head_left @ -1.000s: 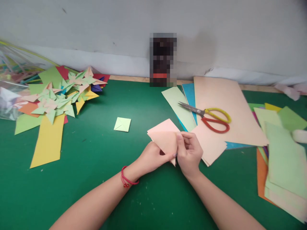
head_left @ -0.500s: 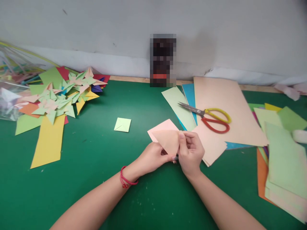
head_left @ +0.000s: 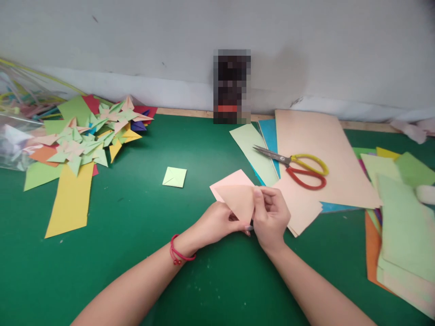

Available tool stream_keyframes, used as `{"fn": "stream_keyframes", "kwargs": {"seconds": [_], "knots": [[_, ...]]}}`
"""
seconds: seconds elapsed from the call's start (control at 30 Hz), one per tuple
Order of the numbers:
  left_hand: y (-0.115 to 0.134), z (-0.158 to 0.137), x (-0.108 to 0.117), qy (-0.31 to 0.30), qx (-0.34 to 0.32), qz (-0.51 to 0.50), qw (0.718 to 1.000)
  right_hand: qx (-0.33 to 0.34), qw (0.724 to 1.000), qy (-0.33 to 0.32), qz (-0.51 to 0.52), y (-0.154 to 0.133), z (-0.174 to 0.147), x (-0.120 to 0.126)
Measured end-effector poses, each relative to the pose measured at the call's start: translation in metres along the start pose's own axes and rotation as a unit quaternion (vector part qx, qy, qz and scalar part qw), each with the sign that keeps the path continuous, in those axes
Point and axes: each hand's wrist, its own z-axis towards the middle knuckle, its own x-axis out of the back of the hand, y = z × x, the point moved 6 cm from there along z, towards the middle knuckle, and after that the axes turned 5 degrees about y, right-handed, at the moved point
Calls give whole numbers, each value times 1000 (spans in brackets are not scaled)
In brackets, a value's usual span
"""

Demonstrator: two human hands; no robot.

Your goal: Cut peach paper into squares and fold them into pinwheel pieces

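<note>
A pink sheet of paper (head_left: 237, 199), with one part folded over, is held between both hands above the green table. My right hand (head_left: 272, 215) pinches its right corner between thumb and curled fingers. From below and the left, my left hand (head_left: 220, 224) grips the lower edge, its thumb pointing right and some fingers hidden behind the paper. To the left of the hands lies a small folded light-green square (head_left: 174, 177). Scissors (head_left: 292, 165) with one yellow and one red handle rest on the papers just beyond my right hand.
Folded paper stars (head_left: 78, 145) and coloured sheets are heaped at the left, near a clear plastic bag (head_left: 15, 145). A large peach sheet (head_left: 316, 136) and green strips (head_left: 408, 226) lie at the right. A blurred-out dark object (head_left: 231, 86) stands against the back wall.
Almost nothing differs. The whole view has shifted very slightly, and both hands keep their hold on the pink paper.
</note>
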Motion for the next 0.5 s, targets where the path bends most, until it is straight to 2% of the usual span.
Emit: {"fn": "stream_keyframes", "kwargs": {"seconds": [0.13,0.5], "knots": [[-1,1,2,14,-1,50,999,3,1000,-1,7,0,0,0],[-2,-1,1,0,10,70,998,-12,1000,1,8,3,0,0]]}}
